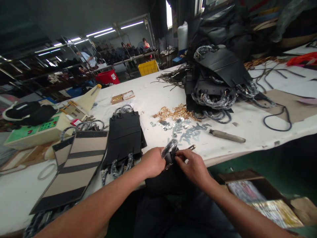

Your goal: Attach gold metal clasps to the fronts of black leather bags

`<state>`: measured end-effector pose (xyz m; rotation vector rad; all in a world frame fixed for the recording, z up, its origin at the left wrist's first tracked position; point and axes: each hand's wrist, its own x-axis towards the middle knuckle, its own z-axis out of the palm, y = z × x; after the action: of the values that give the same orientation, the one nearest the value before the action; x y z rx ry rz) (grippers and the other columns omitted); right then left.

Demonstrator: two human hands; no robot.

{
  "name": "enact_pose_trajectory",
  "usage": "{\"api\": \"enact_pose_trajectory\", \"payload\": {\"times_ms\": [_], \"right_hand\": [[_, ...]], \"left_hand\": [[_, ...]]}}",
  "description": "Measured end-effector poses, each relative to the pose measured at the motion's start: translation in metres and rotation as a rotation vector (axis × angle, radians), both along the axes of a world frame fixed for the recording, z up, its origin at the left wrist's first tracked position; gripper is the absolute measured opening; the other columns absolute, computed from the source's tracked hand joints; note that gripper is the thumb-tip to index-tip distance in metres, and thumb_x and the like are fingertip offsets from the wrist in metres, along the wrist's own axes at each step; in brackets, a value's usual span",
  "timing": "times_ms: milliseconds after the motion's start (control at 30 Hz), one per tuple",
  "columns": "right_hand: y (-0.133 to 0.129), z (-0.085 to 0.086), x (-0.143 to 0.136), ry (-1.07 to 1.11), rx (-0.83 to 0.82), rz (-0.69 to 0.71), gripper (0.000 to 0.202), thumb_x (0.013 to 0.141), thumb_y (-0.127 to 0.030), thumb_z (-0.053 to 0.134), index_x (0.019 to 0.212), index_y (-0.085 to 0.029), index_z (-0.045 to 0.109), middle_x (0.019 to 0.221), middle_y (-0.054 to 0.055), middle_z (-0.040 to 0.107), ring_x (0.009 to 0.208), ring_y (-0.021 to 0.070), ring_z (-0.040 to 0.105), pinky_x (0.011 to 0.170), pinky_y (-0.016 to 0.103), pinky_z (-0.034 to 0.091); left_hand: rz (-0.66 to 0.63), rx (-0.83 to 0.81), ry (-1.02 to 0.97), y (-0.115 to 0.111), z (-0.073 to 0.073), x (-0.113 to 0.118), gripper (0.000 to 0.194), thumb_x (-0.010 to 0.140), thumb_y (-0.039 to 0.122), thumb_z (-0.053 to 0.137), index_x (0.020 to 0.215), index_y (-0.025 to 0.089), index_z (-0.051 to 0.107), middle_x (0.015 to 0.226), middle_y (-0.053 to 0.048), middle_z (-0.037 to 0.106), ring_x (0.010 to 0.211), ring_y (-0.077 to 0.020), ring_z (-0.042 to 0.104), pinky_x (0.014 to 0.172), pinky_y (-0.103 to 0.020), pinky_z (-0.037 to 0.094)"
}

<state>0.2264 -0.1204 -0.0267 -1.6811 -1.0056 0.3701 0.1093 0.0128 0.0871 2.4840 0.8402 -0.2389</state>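
A black bag panel [170, 158] with a wrapped chain handle [169, 147] sits between both hands, left hand [152, 162] and right hand [192, 165] each closed on it.

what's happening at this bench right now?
A person seated at a white work table holds a small black piece with a plastic-wrapped handle between both hands. The left hand grips it from the left; the right hand pinches its edge, near a gold fitting. Finished black panels and a beige striped panel lie to the left. Gold and silver hardware and a wooden-handled tool lie just beyond.
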Motion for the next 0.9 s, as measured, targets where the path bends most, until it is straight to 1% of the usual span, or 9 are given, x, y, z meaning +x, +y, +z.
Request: {"api": "enact_pose_trajectory", "payload": {"times_ms": [100,200,300,400,467,500,633,733,900], "right_hand": [[-0.001,-0.003,-0.001,0.022,-0.011,0.003,0.010,0.094,-0.028,0.062,0.090,-0.024,0.070,0.083,0.002,0.068,0.081,0.0224,0.064,0.075,0.035,0.047],[-0.004,-0.002,-0.001,0.031,0.010,-0.029,0.020,0.095,-0.029,0.061,0.076,-0.024,0.064,0.075,0.001,0.062,0.075,0.0212,0.061,0.070,0.034,0.044],[-0.006,0.000,0.000,0.033,0.036,-0.026,0.011,0.094,-0.027,0.062,0.088,-0.023,0.070,0.082,0.002,0.067,0.078,0.0212,0.063,0.075,0.034,0.046],[-0.008,0.000,-0.003,0.019,0.039,-0.013,0.013,0.093,-0.024,0.063,0.100,-0.022,0.074,0.088,0.003,0.070,0.082,0.0215,0.066,0.077,0.035,0.048],[-0.009,-0.002,-0.005,0.011,0.042,-0.009,0.013,0.093,-0.023,0.064,0.100,-0.022,0.074,0.089,0.003,0.071,0.082,0.0214,0.066,0.077,0.034,0.049],[-0.009,-0.003,-0.006,0.010,0.045,-0.009,0.013,0.093,-0.022,0.064,0.100,-0.022,0.074,0.089,0.003,0.070,0.082,0.0213,0.066,0.077,0.034,0.049],[-0.011,-0.006,-0.005,0.003,0.068,-0.038,0.012,0.094,-0.024,0.063,0.098,-0.022,0.074,0.085,0.002,0.068,0.080,0.0213,0.064,0.076,0.034,0.047],[-0.011,-0.003,-0.004,-0.011,0.085,-0.065,0.012,0.094,-0.023,0.062,0.098,-0.023,0.074,0.085,0.002,0.067,0.081,0.0215,0.064,0.076,0.034,0.047],[-0.013,0.001,-0.009,-0.019,0.069,-0.049,0.013,0.094,-0.021,0.062,0.097,-0.023,0.074,0.083,0.001,0.068,0.078,0.0201,0.064,0.074,0.033,0.047]], "left_hand": [[-0.109,0.140,0.064,-0.005,-0.005,0.003,0.023,0.088,0.024,0.052,0.097,0.022,0.072,0.093,-0.012,0.079,0.083,-0.0296,0.071,0.068,-0.034,0.038],[-0.125,0.227,0.080,-0.011,-0.004,0.006,0.026,0.089,0.029,0.052,0.107,0.024,0.070,0.097,-0.011,0.079,0.085,-0.0296,0.071,0.068,-0.034,0.038],[-0.082,0.223,0.100,-0.011,0.000,0.009,0.022,0.088,0.035,0.056,0.099,0.025,0.073,0.092,-0.008,0.080,0.081,-0.0277,0.070,0.065,-0.033,0.036],[-0.050,0.159,0.109,-0.009,0.001,0.010,0.028,0.088,0.049,0.059,0.086,0.025,0.074,0.080,-0.006,0.078,0.074,-0.0255,0.068,0.062,-0.032,0.034],[-0.038,0.150,0.111,-0.008,-0.002,0.010,0.030,0.088,0.051,0.061,0.082,0.025,0.075,0.074,-0.005,0.077,0.071,-0.0244,0.068,0.062,-0.032,0.032],[-0.041,0.173,0.108,-0.009,-0.003,0.011,0.028,0.088,0.049,0.062,0.082,0.025,0.075,0.074,-0.005,0.077,0.071,-0.0245,0.068,0.061,-0.032,0.031],[-0.083,0.287,0.095,-0.015,-0.005,0.016,0.019,0.088,0.038,0.060,0.089,0.026,0.075,0.085,-0.007,0.080,0.077,-0.0264,0.070,0.061,-0.033,0.028],[-0.077,0.246,0.089,-0.017,-0.003,0.022,0.021,0.087,0.041,0.060,0.088,0.025,0.073,0.084,-0.007,0.079,0.074,-0.0250,0.069,0.059,-0.033,0.027],[0.057,0.128,0.066,-0.016,-0.007,0.021,0.037,0.088,0.055,0.056,0.074,0.024,0.071,0.070,-0.007,0.074,0.068,-0.0245,0.066,0.059,-0.032,0.029]]}}
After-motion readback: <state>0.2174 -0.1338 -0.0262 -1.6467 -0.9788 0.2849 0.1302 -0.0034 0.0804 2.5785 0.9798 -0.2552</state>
